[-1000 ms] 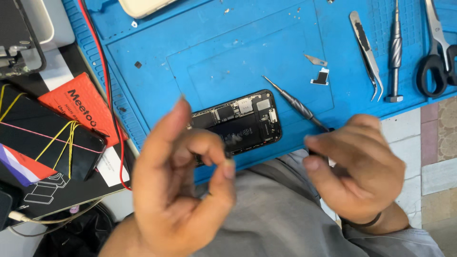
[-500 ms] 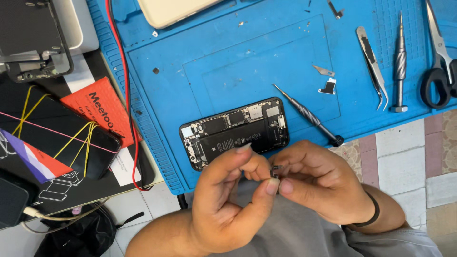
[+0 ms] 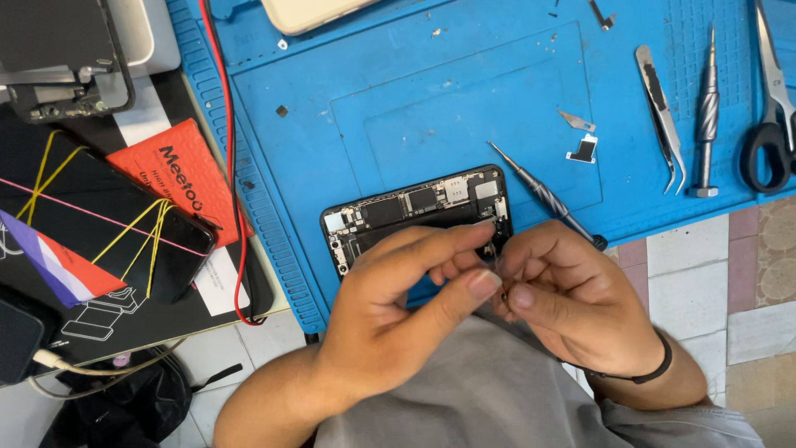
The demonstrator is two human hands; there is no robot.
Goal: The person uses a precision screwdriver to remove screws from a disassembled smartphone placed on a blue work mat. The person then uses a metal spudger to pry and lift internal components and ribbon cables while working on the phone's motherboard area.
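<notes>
An opened black phone [image 3: 414, 207] with its boards exposed lies on a blue work mat [image 3: 414, 99]. Both hands meet just below the phone's lower right corner, over my grey-clad lap. My left hand [image 3: 398, 307] and my right hand [image 3: 572, 307] press fingertips together around a tiny dark part [image 3: 502, 290], mostly hidden by the fingers. My right wrist wears a black band. A thin screwdriver [image 3: 543, 197] lies on the mat beside the phone, its handle close to my right hand.
Two small metal brackets [image 3: 584, 149] lie right of the phone. Tweezers [image 3: 661, 116], another screwdriver [image 3: 706, 116] and scissors [image 3: 771, 124] line the mat's right side. A red cable [image 3: 228, 166], an orange packet [image 3: 186, 178] and a rubber-banded black phone [image 3: 99, 224] sit left.
My hands, apart a second ago, have come together and moved up to the phone's lower edge. The fingertips now pinch the tiny part between them.
</notes>
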